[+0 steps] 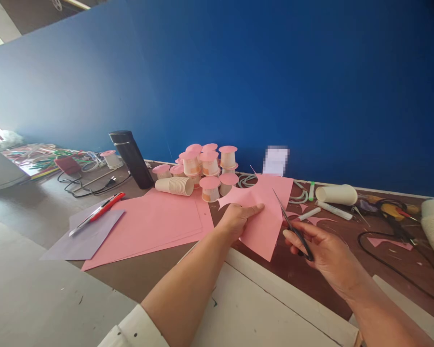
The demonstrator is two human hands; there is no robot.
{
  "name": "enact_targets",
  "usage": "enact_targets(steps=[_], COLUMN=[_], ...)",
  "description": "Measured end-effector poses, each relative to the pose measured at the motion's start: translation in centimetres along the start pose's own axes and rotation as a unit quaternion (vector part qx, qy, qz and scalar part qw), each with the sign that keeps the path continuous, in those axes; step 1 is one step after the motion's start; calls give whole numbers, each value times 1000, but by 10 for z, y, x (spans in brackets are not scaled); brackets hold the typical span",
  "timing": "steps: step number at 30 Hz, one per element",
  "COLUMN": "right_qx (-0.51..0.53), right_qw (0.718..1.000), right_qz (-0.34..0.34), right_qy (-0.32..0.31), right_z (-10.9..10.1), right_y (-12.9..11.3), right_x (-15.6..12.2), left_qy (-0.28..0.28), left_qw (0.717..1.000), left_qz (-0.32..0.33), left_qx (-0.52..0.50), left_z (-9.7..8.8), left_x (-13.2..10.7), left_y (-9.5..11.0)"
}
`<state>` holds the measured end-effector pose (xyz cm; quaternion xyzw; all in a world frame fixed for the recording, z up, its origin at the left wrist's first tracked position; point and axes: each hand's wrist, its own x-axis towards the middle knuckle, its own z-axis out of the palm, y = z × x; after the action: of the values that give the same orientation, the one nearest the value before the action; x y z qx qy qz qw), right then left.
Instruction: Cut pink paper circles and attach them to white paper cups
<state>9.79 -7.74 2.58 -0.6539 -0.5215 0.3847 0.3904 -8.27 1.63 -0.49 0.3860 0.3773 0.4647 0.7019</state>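
From the head view, the worker's left hand [235,221] has a pink sheet [265,217] pinched at its left side, thumb flat on the top face and the other fingers tucked underneath, out of my sight. The paper is plain, matte and fairly stiff; a smooth round bite is missing from its upper left, just beyond those fingers, leaving a tapering point on the left, while the corner nearest the worker is sharp and straight-edged. The right hand [323,248] has its fingers curled closed through the handles of black-handled scissors [282,210], whose blade lies across the sheet's right edge; how wide the blades stand, I can't tell.

Past the left fingers, pink-topped paper cups [210,166] are piled up, with a nested stack of cups [177,186] on its side in front. Further left of them on the counter [130,279] are larger pink sheets [159,217] and a red cutter [103,208]. Beyond the right fingers lie pink scraps [320,220] and a tipped white cup [336,194].
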Motion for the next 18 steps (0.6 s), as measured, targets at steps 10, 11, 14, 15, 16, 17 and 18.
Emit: enact_targets(steps=[10,11,14,15,16,17,18], right_qx=[20,19,22,27,35,42,48], right_qw=[1000,1000,999,999,999,998,998], right_qz=[15,16,22,26,31,35,40], right_qy=[-16,-16,-14,-13,-13,-15,-18], right_z=[-3,-3,-3,-3,-3,-3,-4], right_y=[7,7,4,3,1,-1,-3], right_x=[2,2,1,1,0,-1,-2], left_qy=[-7,-8,-14,-14,-13,-13,-14], left_qw=[1000,1000,1000,1000,1000,1000,1000], left_qz=[-11,-12,-12,-14,-16,-19,-21], left_qx=[-12,-9,-1,5,10,15,18], left_z=[1,1,-1,-2,-3,-3,-4], left_x=[0,0,1,1,1,1,0], left_y=[4,3,4,5,6,7,8])
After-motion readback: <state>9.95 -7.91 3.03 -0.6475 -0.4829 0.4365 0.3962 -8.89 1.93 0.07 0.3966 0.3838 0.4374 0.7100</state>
